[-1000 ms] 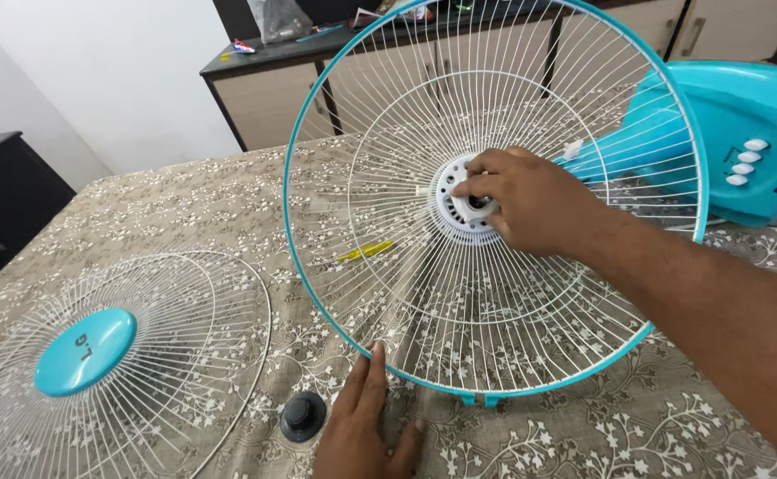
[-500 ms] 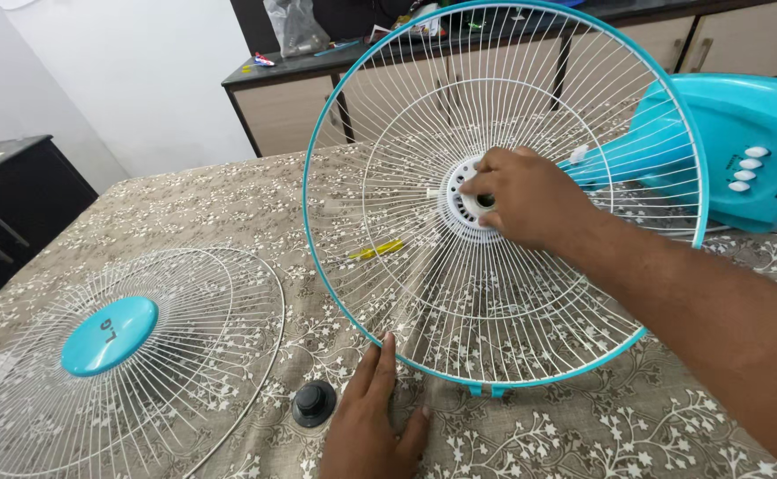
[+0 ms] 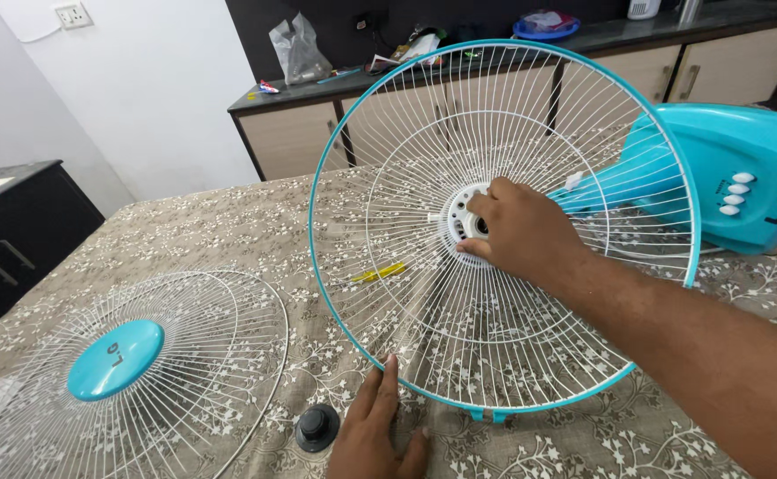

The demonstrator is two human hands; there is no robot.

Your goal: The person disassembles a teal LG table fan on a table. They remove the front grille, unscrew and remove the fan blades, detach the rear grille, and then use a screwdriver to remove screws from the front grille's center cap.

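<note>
The rear fan guard [image 3: 503,231] stands tilted on the cloth-covered counter [image 3: 229,222], and I think it could slip or tip, because only the right hand [image 3: 512,231], its fingers closed on the white hub [image 3: 461,223], steadies it, while the left hand [image 3: 375,426] lies open and flat beside its lower rim. I count two guards, this one and a front guard [image 3: 131,372] lying flat at the left, one black knob [image 3: 316,427], one yellow tool [image 3: 379,271] and one turquoise fan body [image 3: 743,177].
</note>
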